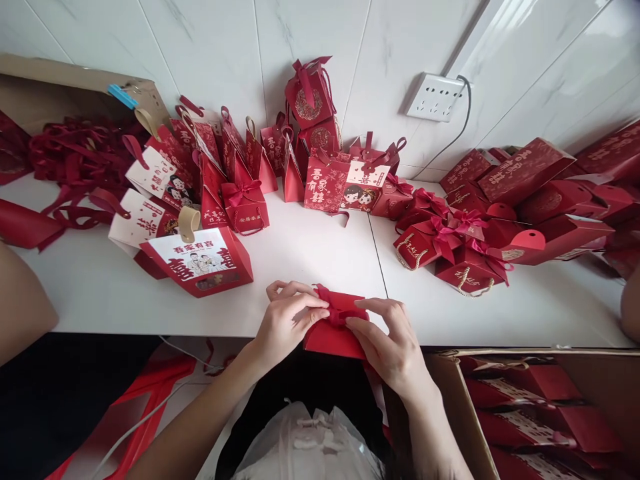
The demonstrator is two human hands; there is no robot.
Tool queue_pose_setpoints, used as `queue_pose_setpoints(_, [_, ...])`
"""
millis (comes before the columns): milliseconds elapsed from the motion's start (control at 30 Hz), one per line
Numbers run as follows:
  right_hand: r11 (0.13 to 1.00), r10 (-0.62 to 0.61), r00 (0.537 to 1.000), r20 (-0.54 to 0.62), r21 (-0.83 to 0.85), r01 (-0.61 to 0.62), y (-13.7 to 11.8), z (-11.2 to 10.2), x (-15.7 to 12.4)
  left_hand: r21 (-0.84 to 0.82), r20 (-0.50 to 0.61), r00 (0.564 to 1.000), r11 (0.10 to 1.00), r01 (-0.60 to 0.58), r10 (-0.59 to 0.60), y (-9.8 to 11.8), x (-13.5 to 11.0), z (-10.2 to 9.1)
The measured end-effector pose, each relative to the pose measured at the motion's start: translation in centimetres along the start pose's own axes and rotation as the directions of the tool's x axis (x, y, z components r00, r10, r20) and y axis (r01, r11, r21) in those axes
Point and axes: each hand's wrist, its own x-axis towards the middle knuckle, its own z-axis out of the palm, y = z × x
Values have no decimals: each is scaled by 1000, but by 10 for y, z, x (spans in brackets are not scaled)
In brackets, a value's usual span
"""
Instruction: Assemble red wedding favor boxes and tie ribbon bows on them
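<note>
A small red gift box (pixel 334 339) rests at the front edge of the white table, close to my body. A dark red ribbon (pixel 336 317) is tied in a bow across its top. My left hand (pixel 290 313) pinches the left loop of the ribbon between thumb and fingertips. On the other side, my right hand (pixel 387 333) is closed on the ribbon's right loop, its fingertips near the knot. Part of the box's right side is hidden behind my right hand.
Printed red gift boxes (pixel 200 263) stand on the left of the table (pixel 320 250); ribbon-bowed boxes (pixel 430 237) cluster right. A cardboard box of loose ribbon (pixel 85 150) sits far left. Another carton (pixel 467 407) holds red boxes below right. A power strip (pixel 435 97) hangs on the wall.
</note>
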Motion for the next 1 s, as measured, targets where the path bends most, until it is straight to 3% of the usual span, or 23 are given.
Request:
queue_pose_setpoints(200, [993, -104, 990, 96, -53, 110, 10, -12, -1, 6, -37, 999, 999, -32, 32, 7, -5, -8])
queue_pose_setpoints(333, [993, -104, 992, 78, -43, 107, 14, -17, -4, -1, -87, 995, 999, 44, -44, 10, -14, -6])
queue_pose_setpoints(467, [998, -33, 999, 35, -53, 35, 15, -17, -15, 6, -138, 977, 987, 163, -160, 11, -26, 0])
queue_pose_setpoints(633, [986, 161, 987, 23, 27, -162, 6, -14, -21, -76, -60, 948, 948, 308, -313, 13, -35, 4])
queue_pose_setpoints(700, [929, 344, 936, 69, 119, -350, -2, -13, -20, -112, -9, 921, 916, 386, -390, 15, -35, 2])
queue_pose_setpoints(800, [744, 593, 767, 243, 199, -638, -14, -10, -18, -147, 95, 882, 870, 471, -462, 18, -31, -2])
queue_pose_setpoints(900, [572, 697, 615, 370, 231, -787, -24, -6, -15, -167, 169, 854, 840, 517, -492, 23, -28, -5])
queue_pose_setpoints(1000, [476, 738, 538, 407, 252, -843, -29, -3, -9, -202, 204, 838, 816, 542, -506, 26, -26, -4])
